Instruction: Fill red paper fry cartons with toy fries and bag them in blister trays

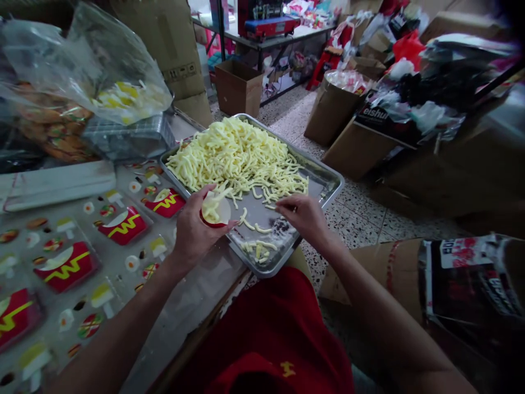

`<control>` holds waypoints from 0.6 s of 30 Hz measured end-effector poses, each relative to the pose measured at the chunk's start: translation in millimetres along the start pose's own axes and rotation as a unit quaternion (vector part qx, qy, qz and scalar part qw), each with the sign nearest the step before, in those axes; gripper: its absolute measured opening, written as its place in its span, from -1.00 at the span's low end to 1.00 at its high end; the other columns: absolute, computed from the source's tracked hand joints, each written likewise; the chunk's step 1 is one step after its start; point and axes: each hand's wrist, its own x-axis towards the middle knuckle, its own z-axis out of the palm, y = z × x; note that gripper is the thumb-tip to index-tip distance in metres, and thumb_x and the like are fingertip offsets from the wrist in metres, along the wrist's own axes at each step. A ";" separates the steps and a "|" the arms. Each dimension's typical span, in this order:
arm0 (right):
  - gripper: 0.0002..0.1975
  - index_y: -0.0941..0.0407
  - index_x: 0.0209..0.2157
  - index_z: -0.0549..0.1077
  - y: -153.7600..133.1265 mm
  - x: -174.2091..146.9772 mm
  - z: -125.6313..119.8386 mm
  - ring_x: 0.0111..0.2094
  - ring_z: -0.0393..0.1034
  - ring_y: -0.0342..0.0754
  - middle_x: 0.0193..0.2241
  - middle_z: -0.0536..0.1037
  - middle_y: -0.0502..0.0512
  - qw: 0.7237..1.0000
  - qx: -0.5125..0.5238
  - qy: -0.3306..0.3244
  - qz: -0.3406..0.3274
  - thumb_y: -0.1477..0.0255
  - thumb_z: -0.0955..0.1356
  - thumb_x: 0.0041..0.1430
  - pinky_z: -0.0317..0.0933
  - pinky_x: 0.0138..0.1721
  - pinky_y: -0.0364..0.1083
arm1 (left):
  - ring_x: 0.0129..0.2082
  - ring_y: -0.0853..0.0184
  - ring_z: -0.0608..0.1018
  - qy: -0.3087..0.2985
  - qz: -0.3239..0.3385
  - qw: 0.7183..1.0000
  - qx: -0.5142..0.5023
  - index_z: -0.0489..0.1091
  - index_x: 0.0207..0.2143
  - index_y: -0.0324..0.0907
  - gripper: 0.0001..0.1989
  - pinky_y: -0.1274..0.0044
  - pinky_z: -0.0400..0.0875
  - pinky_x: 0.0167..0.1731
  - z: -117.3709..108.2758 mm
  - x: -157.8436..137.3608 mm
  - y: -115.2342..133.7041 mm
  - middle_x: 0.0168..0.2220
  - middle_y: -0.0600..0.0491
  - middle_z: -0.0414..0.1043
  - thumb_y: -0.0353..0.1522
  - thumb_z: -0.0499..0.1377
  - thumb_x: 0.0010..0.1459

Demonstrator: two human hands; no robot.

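My left hand (199,227) is closed around a small red and white French fry box (222,212). Its opening faces up, and a few pale yellow fry-shaped pieces stick out of it. Beside it, over the metal tray (334,183), my right hand (305,216) has its fingertips pinched together on a fry-shaped piece (270,207). A big heap of such pieces (233,156) fills the far part of the tray. Several loose ones (260,250) lie in the near corner and along the middle.
Clear packs with red fry boxes (123,224) and small toy foods cover the table at left. Behind them stand a plastic bag of yellow pieces (123,96) and clear plastic containers (131,134). Cardboard boxes (238,87) and a black-printed sack (471,279) stand around.
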 end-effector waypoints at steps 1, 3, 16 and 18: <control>-0.87 0.10 -0.26 0.65 3.5 -0.6 2.0 -0.32 0.47 -0.05 -0.33 0.64 0.09 0.997 -0.050 -0.047 -0.023 0.43 0.43 0.19 0.28 -0.25 -0.07 | 0.15 0.11 0.49 0.000 -0.014 1.000 0.000 0.26 0.23 -0.14 -0.20 0.31 0.38 0.19 -4.5 0.2 -3.5 0.18 -0.08 0.41 -0.14 0.43 -0.02; -0.87 0.10 -0.32 0.66 1.7 -4.8 13.4 -0.31 0.45 -0.04 -0.33 0.62 0.12 0.978 -0.146 -0.132 -0.067 0.46 0.41 0.18 0.21 -0.30 -0.08 | 0.14 0.10 0.50 -0.010 -0.038 0.999 0.009 0.25 0.24 -0.12 -0.18 0.30 0.39 0.18 -14.2 -2.5 -11.2 0.19 -0.06 0.41 -0.13 0.43 -0.03; -0.53 0.06 -0.02 0.62 -37.0 38.5 43.7 -0.40 0.45 -0.12 -0.40 0.65 -0.02 0.961 -0.110 -0.237 -0.091 0.59 0.42 -0.01 0.17 -0.32 -0.16 | 0.11 0.06 0.52 -0.041 -0.044 0.998 0.019 0.27 0.24 -0.09 -0.13 0.28 0.42 0.14 -45.8 -15.3 -37.7 0.19 -0.05 0.43 -0.03 0.44 -0.08; -0.57 0.09 -0.06 0.64 -39.2 39.9 53.3 -0.42 0.46 -0.11 -0.44 0.65 -0.01 0.965 -0.119 -0.233 -0.028 0.57 0.44 -0.03 0.17 -0.35 -0.16 | 0.14 0.05 0.51 -0.036 -0.041 0.998 0.021 0.28 0.23 -0.08 -0.13 0.27 0.41 0.17 -48.1 -16.8 -39.6 0.19 -0.06 0.43 -0.02 0.44 -0.09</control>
